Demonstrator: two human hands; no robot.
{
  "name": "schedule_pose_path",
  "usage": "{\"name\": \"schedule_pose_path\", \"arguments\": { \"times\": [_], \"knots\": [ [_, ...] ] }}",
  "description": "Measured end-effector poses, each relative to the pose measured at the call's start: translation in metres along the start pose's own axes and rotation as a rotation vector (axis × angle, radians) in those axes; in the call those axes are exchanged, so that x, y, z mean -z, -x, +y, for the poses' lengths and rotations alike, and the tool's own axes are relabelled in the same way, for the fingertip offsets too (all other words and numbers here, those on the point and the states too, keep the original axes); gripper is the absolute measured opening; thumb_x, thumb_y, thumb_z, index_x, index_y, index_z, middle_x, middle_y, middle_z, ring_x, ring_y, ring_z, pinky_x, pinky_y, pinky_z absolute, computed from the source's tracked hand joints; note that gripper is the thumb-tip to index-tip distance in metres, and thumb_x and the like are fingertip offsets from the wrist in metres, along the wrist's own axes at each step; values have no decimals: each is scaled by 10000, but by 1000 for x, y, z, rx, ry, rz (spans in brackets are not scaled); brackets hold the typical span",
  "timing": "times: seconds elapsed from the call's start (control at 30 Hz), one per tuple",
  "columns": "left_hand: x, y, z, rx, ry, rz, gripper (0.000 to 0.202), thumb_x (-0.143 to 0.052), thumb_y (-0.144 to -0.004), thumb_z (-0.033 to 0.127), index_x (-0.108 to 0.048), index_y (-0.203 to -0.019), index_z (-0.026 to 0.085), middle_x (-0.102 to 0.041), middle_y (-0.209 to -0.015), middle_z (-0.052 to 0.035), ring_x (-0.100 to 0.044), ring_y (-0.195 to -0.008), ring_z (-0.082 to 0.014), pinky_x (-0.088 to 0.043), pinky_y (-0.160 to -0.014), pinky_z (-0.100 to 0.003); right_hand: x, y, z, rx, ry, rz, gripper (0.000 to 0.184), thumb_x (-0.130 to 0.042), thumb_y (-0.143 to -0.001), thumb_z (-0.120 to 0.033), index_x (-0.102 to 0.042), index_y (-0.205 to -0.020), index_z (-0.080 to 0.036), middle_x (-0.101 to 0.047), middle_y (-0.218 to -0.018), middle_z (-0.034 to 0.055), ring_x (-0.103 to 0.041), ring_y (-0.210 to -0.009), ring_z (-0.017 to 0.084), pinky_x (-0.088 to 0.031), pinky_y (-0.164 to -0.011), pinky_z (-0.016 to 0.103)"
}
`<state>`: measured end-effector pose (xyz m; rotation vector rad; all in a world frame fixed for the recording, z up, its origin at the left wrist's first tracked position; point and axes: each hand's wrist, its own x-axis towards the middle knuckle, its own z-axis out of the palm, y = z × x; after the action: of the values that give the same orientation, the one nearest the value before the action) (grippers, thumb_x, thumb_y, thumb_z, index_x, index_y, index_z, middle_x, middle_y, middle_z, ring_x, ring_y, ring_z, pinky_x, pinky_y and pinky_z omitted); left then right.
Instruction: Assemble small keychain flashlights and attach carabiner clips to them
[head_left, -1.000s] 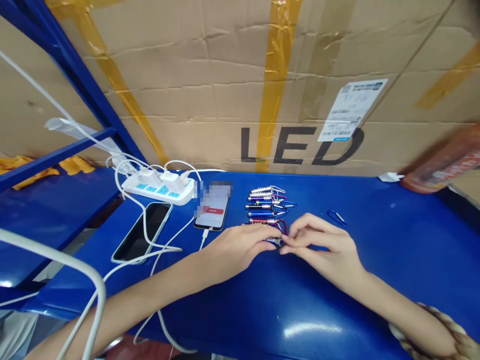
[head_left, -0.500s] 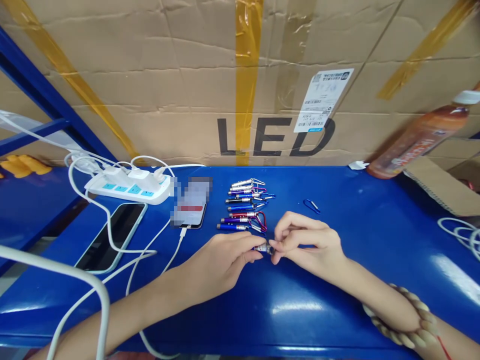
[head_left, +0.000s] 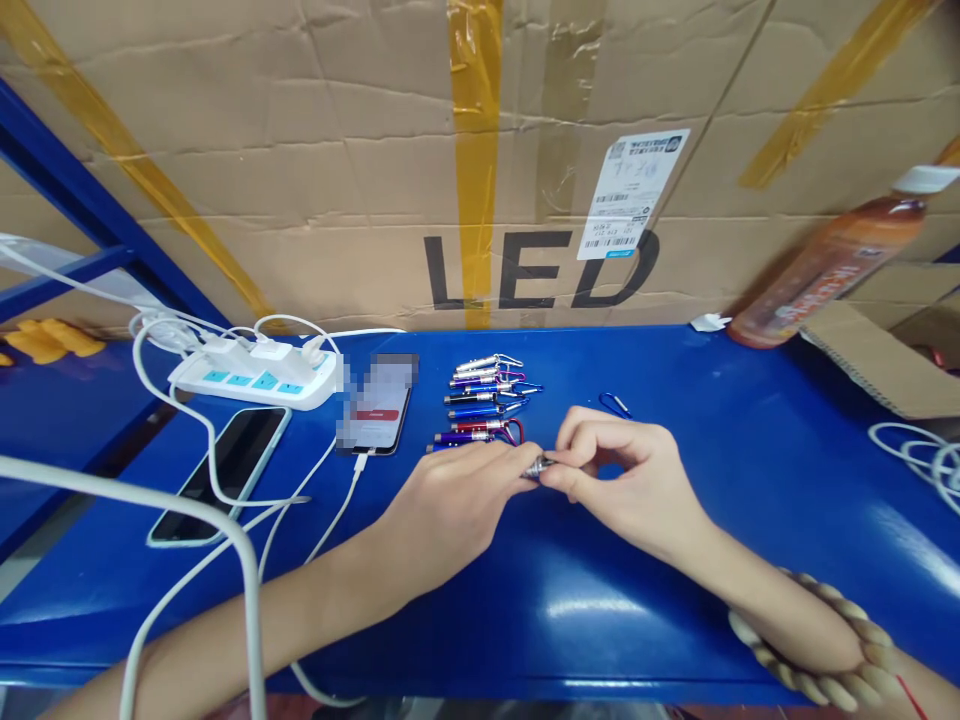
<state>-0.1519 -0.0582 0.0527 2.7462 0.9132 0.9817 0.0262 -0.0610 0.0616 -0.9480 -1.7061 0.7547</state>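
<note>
Close together above the near middle of the table, my left hand (head_left: 461,500) and my right hand (head_left: 630,475) both grip one keychain flashlight (head_left: 535,467). My left hand wraps round its body, so only a short silvery end shows. The thumb and fingertips of my right hand are closed on that end. Just beyond my left hand lies a row of several keychain flashlights (head_left: 480,411), coloured silver, purple, blue, black and red, with carabiner clips pointing right. A loose blue carabiner clip (head_left: 615,405) rests past my right hand.
Left on the blue table (head_left: 600,640) are a charging phone (head_left: 386,400), a dark-screened phone (head_left: 217,475) and a white power strip (head_left: 255,378). White cables (head_left: 247,560) cross the left side. A drink bottle (head_left: 832,265) leans at back right before a large cardboard box (head_left: 360,150).
Both hands have moved slightly up the table with the flashlight. My left hand now covers more of it and hides the nearest flashlight of the row. The camera view has shifted slightly.
</note>
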Motion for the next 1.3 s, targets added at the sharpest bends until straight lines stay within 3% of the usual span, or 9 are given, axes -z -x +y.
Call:
{"name": "schedule_pose_path", "arguments": {
  "times": [0.17, 0.3, 0.4, 0.53, 0.7, 0.9, 1.13, 1.3],
  "knots": [
    [0, -18, -4, -72, -60, 44, 213, -439, -930, 175, -597, -1060, 115, -720, -958, -75, -680, -883, -177, -554, -815, -304, 5, -4, 4, -49, -17, 84, 336, -673, -742, -324, -513, -494, -163, -517, -531, -12, -479, -466, 74, -379, -394, 184],
    [-2, -22, -5, 20, 39, -4, 269, -452, -919, 172, -553, -1167, 168, -699, -1052, -51, -668, -916, -163, -540, -834, -295, 6, -4, 5, -45, 16, 136, 303, -663, -750, -295, -538, -509, -160, -517, -539, -17, -472, -466, 68, -368, -399, 182],
    [0, -22, -5, 118, 150, -51, 240, -457, -903, 159, -605, -1089, 198, -704, -1020, -29, -663, -911, -162, -527, -826, -273, 5, -3, 5, -15, 86, 131, 270, -680, -735, -258, -559, -516, -157, -538, -544, -18, -488, -483, 69, -368, -414, 179],
    [7, -26, -8, 250, 291, -138, 217, -471, -878, 145, -631, -1014, 197, -714, -866, 2, -664, -751, -138, -523, -724, -228, 7, -3, 8, 23, 216, 123, 201, -708, -720, -273, -629, -578, -154, -571, -574, -10, -504, -491, 71, -381, -435, 189],
    [15, -33, -11, 327, 378, -288, 209, -449, -884, 172, -639, -968, 192, -663, -704, 26, -576, -552, -97, -470, -569, -194, 12, -5, 13, 105, 215, 121, 171, -735, -697, -282, -714, -832, -179, -616, -734, 12, -524, -515, 65, -422, -445, 189],
    [19, -35, -17, 332, 422, -407, 232, -418, -901, 193, -640, -838, 171, -617, -665, 30, -548, -618, -105, -420, -577, -187, 12, -8, 19, 80, 126, 8, 64, -700, -733, -230, -719, -748, -171, -620, -694, 16, -558, -554, 82, -422, -421, 174],
    [17, -33, -19, 294, 367, -442, 233, -396, -918, 191, -613, -993, 230, -639, -778, 33, -578, -665, -115, -429, -634, -204, 13, -8, 17, 97, 136, -3, 21, -729, -696, -178, -715, -681, -179, -598, -663, -2, -528, -543, 68, -410, -447, 173],
    [14, -24, -18, 303, 271, -492, 185, -381, -923, 170, -507, -1049, 219, -660, -909, 3, -632, -769, -161, -460, -672, -257, 8, -6, 21, 109, 108, -57, 161, -682, -754, -217, -690, -604, -157, -571, -652, 7, -506, -549, 70, -390, -451, 181]
  ]
}}
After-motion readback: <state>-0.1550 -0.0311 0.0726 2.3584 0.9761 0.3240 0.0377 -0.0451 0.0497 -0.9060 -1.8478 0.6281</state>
